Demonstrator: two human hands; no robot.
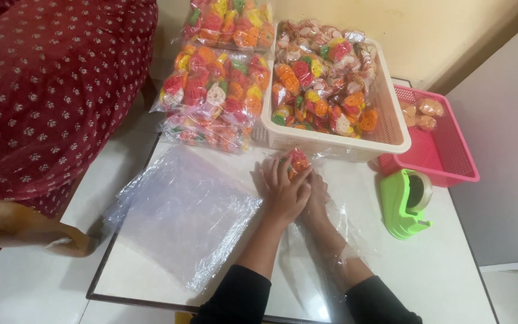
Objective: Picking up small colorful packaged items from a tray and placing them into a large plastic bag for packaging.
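Snack packet (298, 162), orange and red, sits at one o'clock of the left hand (283, 192), pinched between it and the right hand (317, 195), both clasping it.

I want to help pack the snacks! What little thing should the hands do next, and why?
Probably slide the small colourful snack packet deeper into the clear plastic bag. The right hand is already inside that bag, and the left hand pinches the packet at the bag's far end, just in front of the cream basket of similar packets.
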